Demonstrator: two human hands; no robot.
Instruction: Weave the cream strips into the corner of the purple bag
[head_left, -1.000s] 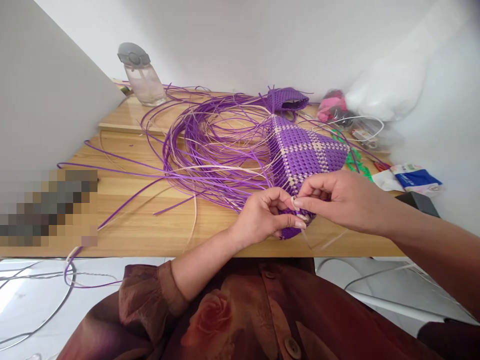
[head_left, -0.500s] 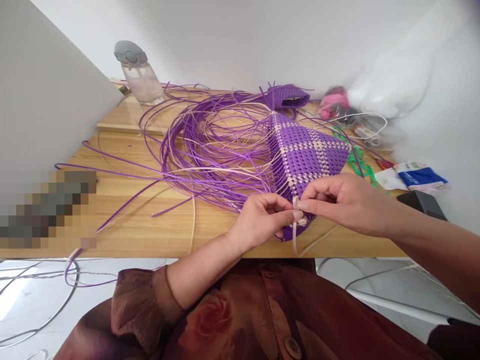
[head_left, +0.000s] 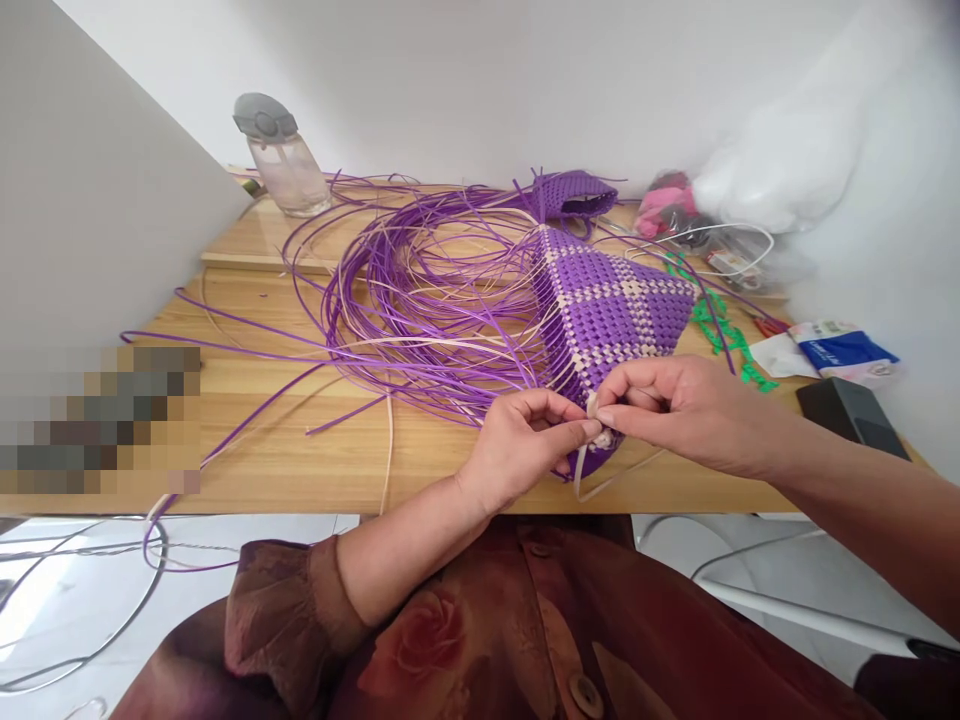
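Note:
A purple and cream woven piece (head_left: 622, 290) with a checked pattern lies on the wooden table, right of centre. Long purple and cream strands (head_left: 360, 290) fan out from its left edge in a big loop. At its near corner my left hand (head_left: 525, 435) pinches a cream strip (head_left: 580, 470) between thumb and forefinger. My right hand (head_left: 660, 405) grips the same strip close by, its thumb nearly touching the left thumb. A loop of the strip hangs below the fingertips. The exact crossing of the strip is partly hidden by the fingers.
Behind stands a smaller purple woven piece (head_left: 574, 192). A water bottle (head_left: 285, 160) is at the back left. To the right are green plastic pieces (head_left: 720, 320), a blue and white packet (head_left: 844, 350), a dark box (head_left: 851, 415) and a white plastic bag (head_left: 780, 170).
My right fingertips have drawn closer to the left ones at the strip. The strip's upright loop is smaller, and its hanging part has shifted slightly left. The view has moved a little.

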